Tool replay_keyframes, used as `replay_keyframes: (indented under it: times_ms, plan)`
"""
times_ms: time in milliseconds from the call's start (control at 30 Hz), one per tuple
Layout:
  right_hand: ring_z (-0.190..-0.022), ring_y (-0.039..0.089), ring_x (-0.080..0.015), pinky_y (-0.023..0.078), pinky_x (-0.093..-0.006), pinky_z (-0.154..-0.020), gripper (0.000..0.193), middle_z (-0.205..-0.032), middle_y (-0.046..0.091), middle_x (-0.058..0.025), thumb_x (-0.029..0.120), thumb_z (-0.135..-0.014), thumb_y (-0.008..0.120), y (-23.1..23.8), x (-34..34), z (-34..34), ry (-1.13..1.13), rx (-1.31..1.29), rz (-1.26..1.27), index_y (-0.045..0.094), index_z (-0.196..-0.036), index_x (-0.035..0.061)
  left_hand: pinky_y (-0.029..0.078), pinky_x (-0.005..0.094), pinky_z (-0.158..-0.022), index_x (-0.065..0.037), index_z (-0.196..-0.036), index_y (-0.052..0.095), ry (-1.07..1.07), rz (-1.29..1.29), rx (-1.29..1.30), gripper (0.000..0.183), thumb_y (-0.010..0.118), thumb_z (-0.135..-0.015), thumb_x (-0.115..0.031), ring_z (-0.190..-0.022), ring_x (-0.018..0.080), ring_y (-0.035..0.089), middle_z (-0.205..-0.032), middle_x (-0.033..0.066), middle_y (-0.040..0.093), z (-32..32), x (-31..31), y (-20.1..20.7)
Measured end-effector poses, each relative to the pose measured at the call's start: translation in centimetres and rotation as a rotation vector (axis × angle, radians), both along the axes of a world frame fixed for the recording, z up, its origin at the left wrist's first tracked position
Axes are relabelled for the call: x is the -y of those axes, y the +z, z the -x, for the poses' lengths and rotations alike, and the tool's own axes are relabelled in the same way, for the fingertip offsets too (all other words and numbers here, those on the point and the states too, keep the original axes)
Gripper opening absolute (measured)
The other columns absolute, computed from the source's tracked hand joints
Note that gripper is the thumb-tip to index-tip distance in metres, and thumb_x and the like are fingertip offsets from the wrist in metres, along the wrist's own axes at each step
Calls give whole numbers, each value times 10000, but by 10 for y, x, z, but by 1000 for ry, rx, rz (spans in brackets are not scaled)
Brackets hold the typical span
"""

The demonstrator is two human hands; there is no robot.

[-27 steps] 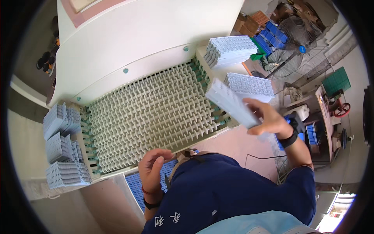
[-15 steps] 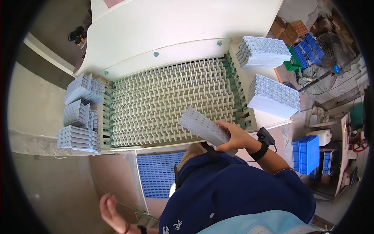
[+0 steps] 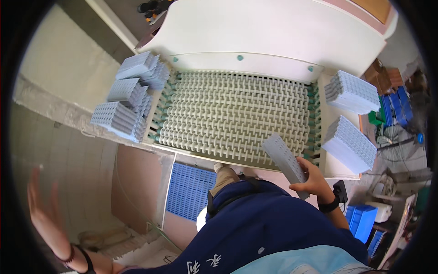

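My right hand [image 3: 314,179] is wrapped round a narrow stack of light grey-blue trays [image 3: 281,153] with rows of small bumps or holes. It holds the stack tilted over the near right corner of a bed of pale disc rollers [image 3: 235,116]. Far out at the left, away from everything, my left hand [image 3: 43,208] is raised with its fingers stretched out, slightly blurred, and nothing in it.
More tray stacks stand on the right ledge, a far stack [image 3: 352,91] and a near stack [image 3: 350,144]. Several uneven piles [image 3: 117,116] line the left ledge. A white panel [image 3: 255,32] rises behind the rollers. A blue plastic grating [image 3: 189,192] lies below; blue crates [image 3: 362,222] stand at right.
The view has swung, so the roller bed sits further right. My left hand has gone outward and up, its fingers straightening. The held stack has turned steeper in my right hand.
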State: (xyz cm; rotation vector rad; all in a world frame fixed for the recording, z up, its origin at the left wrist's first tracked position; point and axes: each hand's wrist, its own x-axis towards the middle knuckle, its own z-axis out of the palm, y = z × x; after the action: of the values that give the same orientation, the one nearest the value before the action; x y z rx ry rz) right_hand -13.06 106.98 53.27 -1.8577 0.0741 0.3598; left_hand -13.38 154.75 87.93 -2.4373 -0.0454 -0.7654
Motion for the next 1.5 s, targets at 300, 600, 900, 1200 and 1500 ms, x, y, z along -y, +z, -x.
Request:
replay_keyframes:
  times_ms: [300, 600, 900, 1200, 1500]
  plan:
    - [-1014, 542, -232, 406, -330, -899, 932, -1105, 542, -173, 132, -510, 812, -11, -64, -13, -219, -39, -12, 352, -1285, -103, 482, 369, -787, 21, -1178, 494, -917, 872, -1060, 503, 642, -816, -295, -949, 350, 587, -1103, 221, 565, -145, 36, -199]
    - [-973, 554, -211, 429, -298, -865, 905, -1055, 562, -167, 219, -529, 797, 8, -216, -93, -408, -35, 2, 378, -1250, -131, 372, 351, -993, 44, -1351, 252, -840, 2112, -1586, 556, 526, -903, -137, -1194, 266, 452, -1297, 199, 432, -198, 52, -376]
    - [-964, 581, -247, 466, -338, -824, 997, -1061, 580, -237, 371, -537, 818, -19, -331, -155, -326, 171, 528, 360, -1243, -163, 468, 383, -906, 22, -1264, 360, -592, 2787, -1373, 394, 457, -888, -46, -1071, 264, 547, -1193, 168, 513, -232, 21, -403]
    - [-652, 614, -89, 466, -196, -489, 289, -774, 649, -76, 181, -807, 672, -35, -293, -179, -345, -51, -147, 603, -964, -52, 508, 367, -831, 32, -1170, 478, -479, 2914, -1261, 317, 516, -865, -49, -956, 239, 605, -1087, 142, 587, -246, -2, -425]
    - [-537, 584, -69, 428, -184, -426, 244, -620, 609, -39, 216, -810, 667, -48, -281, -184, -105, -105, -107, 638, -798, -26, 486, 362, -855, 4, -1225, 440, -363, 2894, -1176, 405, 576, -873, -140, -1002, 228, 581, -1127, 116, 569, -227, -14, -432]
